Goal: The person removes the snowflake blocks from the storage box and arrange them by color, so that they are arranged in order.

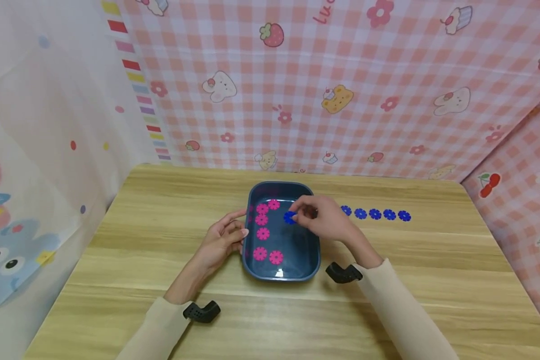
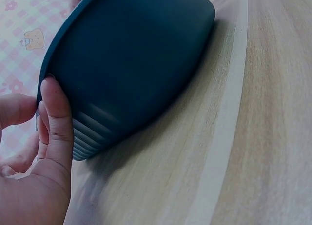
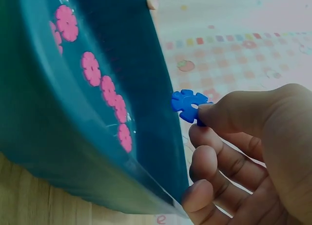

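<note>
A dark blue rectangular dish (image 1: 281,272) stands on the table with several pink flower-shaped plastic pieces (image 1: 263,233) lying on its floor, mostly along the left side. My left hand (image 1: 218,244) holds the dish by its left side, thumb and fingers at the rim and outer wall. Over the right half of the dish, my right hand (image 1: 324,217) pinches one blue flower-shaped piece (image 3: 187,105) between thumb and index finger. In the right wrist view that piece is apart from the pink ones, and the other fingers are curled below it.
To the right of the dish, several blue flower-shaped pieces (image 1: 375,214) lie in a row on the wooden table (image 1: 270,320); my right hand may hide part of the row. A pink checked cloth (image 1: 306,65) hangs behind the table. Black wrist devices (image 1: 202,312) sit at both sleeves.
</note>
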{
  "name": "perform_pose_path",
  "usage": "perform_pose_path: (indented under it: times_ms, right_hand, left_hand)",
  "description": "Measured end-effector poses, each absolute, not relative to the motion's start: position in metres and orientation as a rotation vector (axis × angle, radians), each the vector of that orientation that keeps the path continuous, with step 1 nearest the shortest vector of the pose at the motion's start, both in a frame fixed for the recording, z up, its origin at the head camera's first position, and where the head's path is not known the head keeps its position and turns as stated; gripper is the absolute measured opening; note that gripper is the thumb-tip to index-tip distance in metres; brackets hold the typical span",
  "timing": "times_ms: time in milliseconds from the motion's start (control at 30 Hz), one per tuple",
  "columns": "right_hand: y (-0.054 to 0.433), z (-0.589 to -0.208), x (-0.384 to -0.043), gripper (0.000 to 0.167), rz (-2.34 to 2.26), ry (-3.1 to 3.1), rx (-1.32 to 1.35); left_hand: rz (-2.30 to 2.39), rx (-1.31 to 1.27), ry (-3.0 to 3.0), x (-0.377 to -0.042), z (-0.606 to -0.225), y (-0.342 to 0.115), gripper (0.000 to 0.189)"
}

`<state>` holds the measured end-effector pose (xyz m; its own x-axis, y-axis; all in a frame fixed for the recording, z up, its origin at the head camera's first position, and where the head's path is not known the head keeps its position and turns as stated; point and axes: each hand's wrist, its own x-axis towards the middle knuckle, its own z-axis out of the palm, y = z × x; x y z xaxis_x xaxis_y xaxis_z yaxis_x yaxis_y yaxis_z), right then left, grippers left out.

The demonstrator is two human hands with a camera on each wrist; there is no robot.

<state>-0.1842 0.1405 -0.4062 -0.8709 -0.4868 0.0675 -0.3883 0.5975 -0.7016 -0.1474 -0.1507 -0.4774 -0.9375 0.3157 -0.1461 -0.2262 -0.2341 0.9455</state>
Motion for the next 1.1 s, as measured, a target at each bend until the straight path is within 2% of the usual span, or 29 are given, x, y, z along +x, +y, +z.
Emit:
perform_pose_path:
  times_ms: [700, 1100]
  right_hand:
    - [0.175, -0.408, -0.174, 0.012, -1.332, 2.756, -0.476]
    - [0.214, -0.407, -0.177, 0.018, -1.415, 2.796, -0.315]
  left_hand:
    - [2.225, 0.108, 1.691, -0.147, -0.476, -0.151, 0.06]
    - [2.227, 0.094, 1.698, -0.146, -0.477, -0.15, 0.059]
